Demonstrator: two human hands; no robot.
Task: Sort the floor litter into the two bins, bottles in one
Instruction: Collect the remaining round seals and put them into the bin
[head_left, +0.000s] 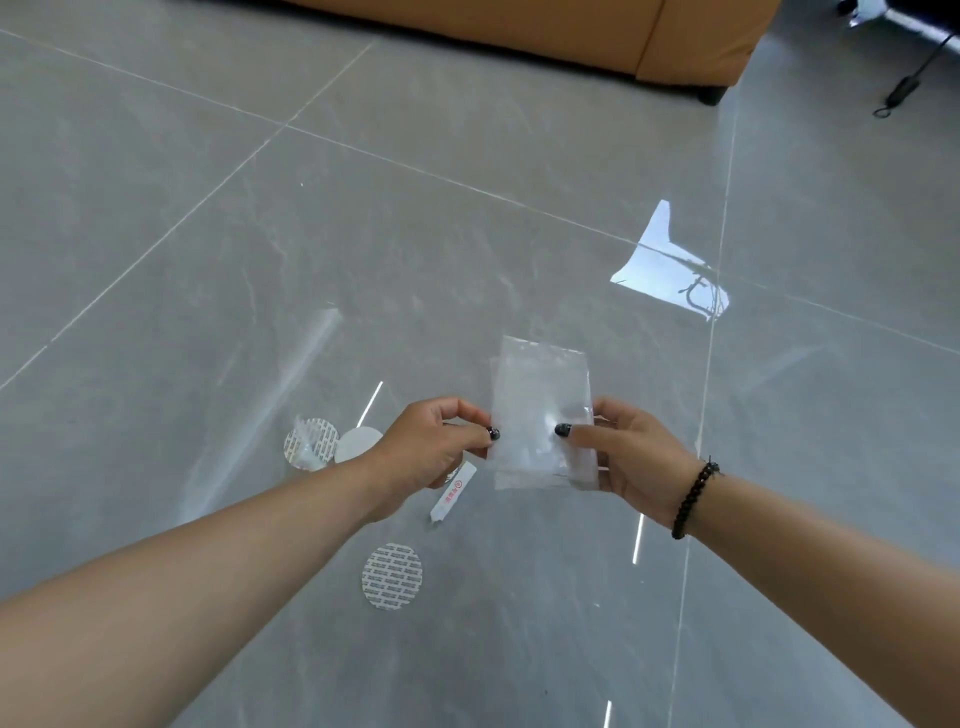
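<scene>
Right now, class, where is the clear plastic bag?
In the head view the clear plastic bag sits centre-right, held up above the grey floor between the left hand and right hand, each pinching a side edge.

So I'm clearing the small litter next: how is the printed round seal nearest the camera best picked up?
The round seal lies flat on the floor, apart from other litter. Probably come from above at its rim and pinch or slide a fingertip under; nothing stands up to grasp.
</scene>
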